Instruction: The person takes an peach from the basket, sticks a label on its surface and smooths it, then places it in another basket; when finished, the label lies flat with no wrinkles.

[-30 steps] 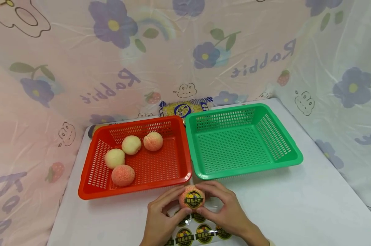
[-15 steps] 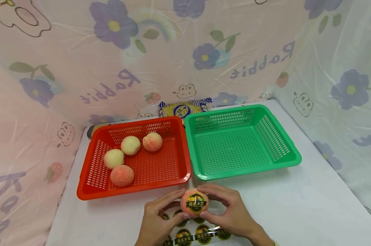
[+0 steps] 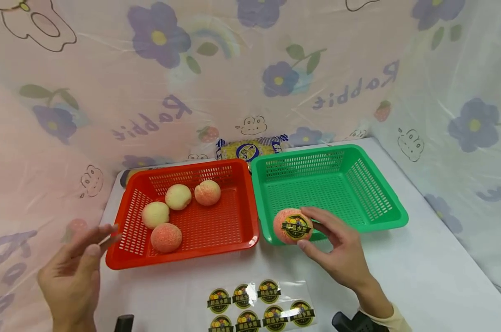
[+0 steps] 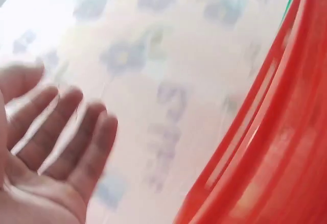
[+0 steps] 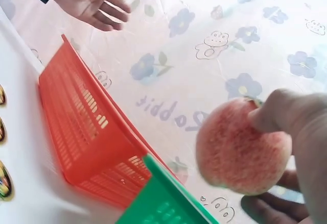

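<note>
My right hand (image 3: 337, 249) pinches a pink peach (image 3: 280, 226) between thumb and fingers, over the near-left corner of the green basket (image 3: 346, 226). A round black and gold sticker (image 3: 297, 226) sits on the side of the peach facing me. In the right wrist view, the same peach (image 5: 237, 150) shows a bare pink side. My left hand (image 3: 74, 272) is in the air at the near-left corner of the red basket (image 3: 180, 259), holding nothing. Its fingers (image 4: 66, 122) are spread and loosely bent in the left wrist view.
Several peaches (image 3: 166, 237) lie toward the left of the red basket. A clear sheet (image 3: 294, 289) of round stickers lies on the white table (image 3: 151, 299) in front. Behind the baskets are a yellow and blue packet (image 3: 229, 150) and a patterned curtain (image 3: 234, 92).
Both hands held the stickered peach above the sheet. My left hand has let go and moved far left; my right hand has carried the peach up and right to the green basket's edge.
</note>
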Demonstrator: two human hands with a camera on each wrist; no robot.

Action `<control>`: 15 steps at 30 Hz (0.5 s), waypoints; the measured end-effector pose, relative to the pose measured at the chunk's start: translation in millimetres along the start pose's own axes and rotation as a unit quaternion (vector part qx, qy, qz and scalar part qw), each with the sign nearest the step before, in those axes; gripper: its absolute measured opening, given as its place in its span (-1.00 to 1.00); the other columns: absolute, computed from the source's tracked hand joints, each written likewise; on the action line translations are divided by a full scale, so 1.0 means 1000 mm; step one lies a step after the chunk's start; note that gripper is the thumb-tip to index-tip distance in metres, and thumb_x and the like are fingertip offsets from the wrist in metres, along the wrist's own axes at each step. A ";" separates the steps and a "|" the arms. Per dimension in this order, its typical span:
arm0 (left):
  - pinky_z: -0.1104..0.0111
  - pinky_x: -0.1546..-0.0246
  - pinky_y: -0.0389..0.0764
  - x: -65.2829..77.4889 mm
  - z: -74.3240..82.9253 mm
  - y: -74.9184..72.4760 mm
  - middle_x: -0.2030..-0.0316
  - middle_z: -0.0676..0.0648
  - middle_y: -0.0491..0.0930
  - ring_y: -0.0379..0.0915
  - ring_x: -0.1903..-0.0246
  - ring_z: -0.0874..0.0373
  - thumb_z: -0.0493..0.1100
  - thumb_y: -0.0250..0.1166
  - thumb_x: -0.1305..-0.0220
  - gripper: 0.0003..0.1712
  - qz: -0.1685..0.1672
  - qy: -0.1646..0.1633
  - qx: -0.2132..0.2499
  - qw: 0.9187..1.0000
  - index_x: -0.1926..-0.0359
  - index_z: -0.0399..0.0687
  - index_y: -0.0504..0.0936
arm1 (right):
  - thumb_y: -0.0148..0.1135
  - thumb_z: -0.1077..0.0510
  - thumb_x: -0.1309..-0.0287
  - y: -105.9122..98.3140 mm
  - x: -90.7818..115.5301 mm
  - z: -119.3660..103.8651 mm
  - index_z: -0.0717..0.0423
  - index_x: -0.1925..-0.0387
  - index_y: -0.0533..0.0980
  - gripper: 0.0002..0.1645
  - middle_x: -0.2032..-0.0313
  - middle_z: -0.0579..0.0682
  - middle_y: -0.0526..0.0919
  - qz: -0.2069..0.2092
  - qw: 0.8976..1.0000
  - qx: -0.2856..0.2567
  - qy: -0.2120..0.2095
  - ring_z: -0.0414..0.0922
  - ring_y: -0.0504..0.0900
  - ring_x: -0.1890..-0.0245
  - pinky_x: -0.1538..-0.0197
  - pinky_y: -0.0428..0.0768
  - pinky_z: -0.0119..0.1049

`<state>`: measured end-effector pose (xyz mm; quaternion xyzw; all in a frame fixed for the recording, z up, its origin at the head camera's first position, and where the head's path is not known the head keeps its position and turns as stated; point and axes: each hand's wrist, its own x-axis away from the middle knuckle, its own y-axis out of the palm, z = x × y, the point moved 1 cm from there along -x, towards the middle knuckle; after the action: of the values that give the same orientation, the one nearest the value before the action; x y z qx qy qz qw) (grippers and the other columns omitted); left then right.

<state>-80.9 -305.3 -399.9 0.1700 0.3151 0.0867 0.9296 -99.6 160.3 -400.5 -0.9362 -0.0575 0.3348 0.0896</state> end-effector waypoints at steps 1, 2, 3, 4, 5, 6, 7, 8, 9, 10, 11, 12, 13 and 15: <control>0.18 -0.06 0.65 -0.009 -0.001 -0.011 -0.02 -0.53 0.58 0.65 0.02 -0.21 -0.70 0.07 -0.25 -0.60 0.029 -0.007 -0.038 0.999 -0.13 -0.81 0.38 | 0.44 0.63 0.24 -0.001 -0.001 0.001 0.45 -0.16 0.50 -0.23 -0.11 0.37 0.57 -0.001 1.000 0.017 0.006 -0.06 0.58 -0.20 -0.17 0.61 -0.35; 0.23 -0.03 0.67 -0.018 -0.003 -0.021 -0.02 -0.50 0.60 0.67 0.05 -0.16 -0.67 0.11 -0.25 -0.60 0.054 -0.018 -0.081 0.995 -0.13 -0.77 0.41 | 0.47 0.60 0.22 -0.002 -0.001 0.004 0.39 -0.17 0.52 -0.23 -0.12 0.31 0.58 -0.003 0.999 0.037 0.014 -0.08 0.58 -0.19 -0.16 0.62 -0.36; 0.31 0.01 0.68 -0.025 -0.005 -0.031 -0.02 -0.43 0.64 0.69 0.07 -0.09 -0.61 0.17 -0.26 -0.60 0.077 -0.037 -0.135 0.987 -0.13 -0.69 0.47 | 0.50 0.55 0.20 -0.002 0.000 0.007 0.32 -0.18 0.53 -0.23 -0.13 0.25 0.60 -0.008 0.998 0.055 0.023 -0.10 0.59 -0.19 -0.14 0.63 -0.37; 0.38 0.03 0.68 -0.032 -0.009 -0.041 -0.02 -0.36 0.66 0.70 0.08 -0.04 -0.57 0.21 -0.26 -0.60 0.093 -0.062 -0.176 0.978 -0.13 -0.62 0.52 | 0.52 0.50 0.18 -0.003 0.000 0.010 0.24 -0.19 0.54 -0.23 -0.14 0.18 0.61 -0.013 0.997 0.074 0.032 -0.12 0.59 -0.18 -0.13 0.63 -0.38; 0.46 0.07 0.67 -0.037 -0.013 -0.049 -0.04 -0.28 0.68 0.70 0.08 0.05 -0.51 0.25 -0.28 -0.60 0.104 -0.094 -0.220 0.965 -0.14 -0.51 0.57 | 0.54 0.45 0.15 -0.004 0.000 0.014 0.18 -0.20 0.55 -0.23 -0.15 0.12 0.61 -0.019 0.995 0.090 0.040 -0.13 0.59 -0.18 -0.12 0.64 -0.38; 0.53 0.09 0.65 -0.042 -0.017 -0.057 -0.08 -0.19 0.68 0.68 0.06 0.13 -0.43 0.27 -0.31 -0.59 0.098 -0.133 -0.255 0.953 -0.18 -0.40 0.59 | 0.55 0.40 0.11 -0.004 -0.001 0.018 0.11 -0.22 0.55 -0.23 -0.16 0.06 0.61 -0.026 0.993 0.100 0.052 -0.15 0.60 -0.17 -0.11 0.65 -0.38; 0.58 0.11 0.63 -0.047 -0.023 -0.066 -0.13 -0.11 0.66 0.66 0.03 0.21 -0.37 0.27 -0.34 -0.57 0.080 -0.164 -0.278 0.943 -0.22 -0.30 0.58 | 0.56 0.35 0.08 -0.005 -0.001 0.021 0.04 -0.23 0.54 -0.24 -0.17 0.00 0.61 -0.033 0.991 0.109 0.064 -0.16 0.61 -0.15 -0.09 0.65 -0.38; 0.61 0.12 0.62 -0.050 -0.028 -0.074 -0.18 -0.05 0.63 0.63 0.00 0.26 -0.31 0.26 -0.38 -0.54 0.055 -0.192 -0.289 0.936 -0.28 -0.23 0.55 | 0.56 0.30 0.04 -0.006 -0.003 0.024 -0.02 -0.23 0.54 -0.26 -0.17 -0.04 0.62 -0.041 0.990 0.115 0.076 -0.17 0.62 -0.14 -0.08 0.66 -0.38; 0.62 0.12 0.61 -0.054 -0.033 -0.080 -0.23 -0.01 0.59 0.60 -0.04 0.32 -0.25 0.23 -0.42 -0.51 0.025 -0.219 -0.295 0.930 -0.34 -0.15 0.51 | 0.56 0.25 0.01 -0.006 -0.005 0.026 -0.06 -0.23 0.54 -0.28 -0.17 -0.08 0.62 -0.049 0.988 0.118 0.087 -0.18 0.62 -0.13 -0.07 0.66 -0.38; 0.62 0.11 0.61 -0.056 -0.038 -0.087 -0.29 0.00 0.53 0.58 -0.06 0.36 -0.20 0.20 -0.45 -0.47 -0.010 -0.242 -0.293 0.925 -0.40 -0.10 0.44 | 0.55 0.20 -0.02 -0.007 -0.008 0.027 -0.09 -0.23 0.54 -0.30 -0.16 -0.11 0.62 -0.059 0.986 0.126 0.096 -0.19 0.63 -0.12 -0.07 0.67 -0.37; 0.62 0.09 0.61 -0.058 -0.043 -0.092 -0.35 0.01 0.47 0.55 -0.09 0.39 -0.16 0.16 -0.49 -0.44 -0.047 -0.260 -0.287 0.921 -0.45 -0.06 0.38 | 0.54 0.15 -0.05 -0.007 -0.011 0.029 -0.12 -0.23 0.54 -0.33 -0.15 -0.14 0.62 -0.070 0.983 0.132 0.103 -0.20 0.63 -0.11 -0.06 0.67 -0.36; 0.63 0.09 0.60 -0.060 -0.047 -0.097 -0.40 0.03 0.41 0.53 -0.11 0.42 -0.12 0.13 -0.51 -0.41 -0.082 -0.274 -0.288 0.914 -0.49 -0.01 0.32 | 0.54 0.10 -0.07 -0.008 -0.015 0.030 -0.14 -0.22 0.54 -0.35 -0.14 -0.17 0.62 -0.082 0.981 0.140 0.109 -0.22 0.63 -0.10 -0.06 0.68 -0.36; 0.62 0.09 0.61 -0.060 -0.051 -0.100 -0.42 0.06 0.37 0.50 -0.12 0.46 -0.11 0.10 -0.52 -0.40 -0.108 -0.286 -0.280 0.910 -0.51 0.02 0.27 | 0.53 0.07 -0.08 -0.008 -0.018 0.032 -0.14 -0.22 0.55 -0.37 -0.13 -0.18 0.63 -0.095 0.978 0.149 0.111 -0.22 0.64 -0.09 -0.06 0.68 -0.35; 0.56 0.07 0.64 -0.061 -0.058 -0.104 -0.43 0.12 0.34 0.50 -0.14 0.45 -0.11 0.05 -0.54 -0.37 -0.141 -0.314 -0.236 0.909 -0.55 0.06 0.17 | 0.51 -0.01 -0.10 -0.008 -0.025 0.035 -0.17 -0.20 0.55 -0.39 -0.12 -0.22 0.63 -0.127 0.970 0.174 0.116 -0.24 0.63 -0.10 -0.04 0.69 -0.33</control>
<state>-158.8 -403.1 -448.2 -0.0825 -0.0020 -0.0315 0.9961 -140.9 168.5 -410.1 -0.9237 -0.1058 0.2148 0.2992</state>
